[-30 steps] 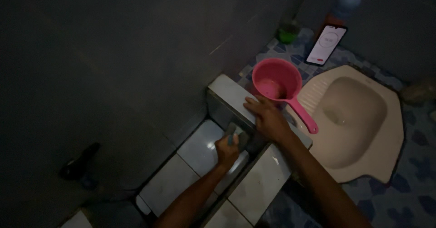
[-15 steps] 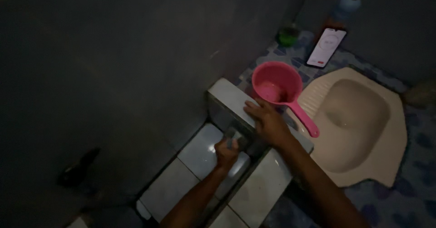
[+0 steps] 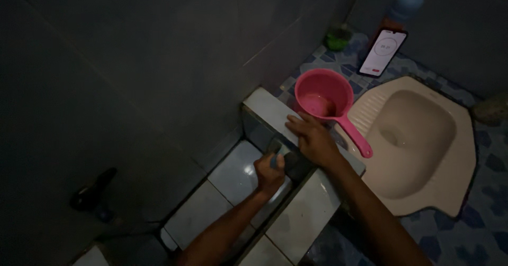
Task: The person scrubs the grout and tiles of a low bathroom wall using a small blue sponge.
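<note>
- Grey and small, a scrubbing pad sits pinched in the curled fingers of the left hand; the pad's upper end pokes out above the knuckles and presses against the inner wall of the tiled basin, just under its rim.
- Left fingers are closed tight round the pad, thumb side toward the wall; the dim light hides the fingertips themselves.
- Right hand lies palm down on the tiled ledge that forms the basin's top edge, fingers stretched out together and flat, gripping nothing.
- Both hands are close, the right one just above and beside the left, with the ledge's edge between them.
- Pale glossy tiles line the basin floor below the left hand, and one tile catches a bright glint of light.
- Pink plastic water dipper stands just beyond the right hand's fingertips, its long handle running past the wrist toward the squat toilet.
- Cream-coloured squat toilet pan is set into the blue patterned floor to the right of the ledge.
- Farther off, a lit phone leans against a bottle with an orange cap, and a green container stands near the dark wall.
</note>
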